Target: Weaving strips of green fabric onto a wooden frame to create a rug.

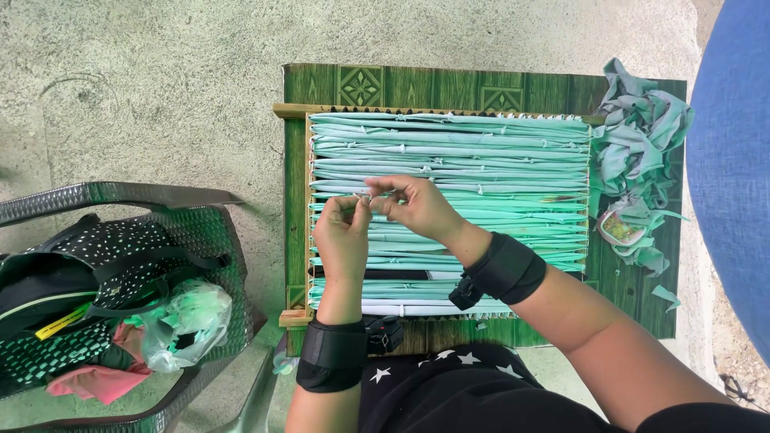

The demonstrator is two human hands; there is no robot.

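A wooden frame loom [297, 184] lies on a green table [417, 84], strung across with mint-green fabric strips [497, 152]. Over its left-middle part, my left hand [342, 232] and my right hand [417, 207] meet, fingertips pinched together on a thin pale strip end [366, 195]. Both wrists carry black straps. A darker strip [377, 274] and a white one [401, 308] run near the loom's near edge.
A heap of loose grey-green fabric strips [642, 136] lies at the table's right, with a small round container [619, 228] among them. At left, a dark plastic chair [200, 232] holds a dotted black bag [96, 265] and a plastic bag [188, 321]. Concrete floor surrounds.
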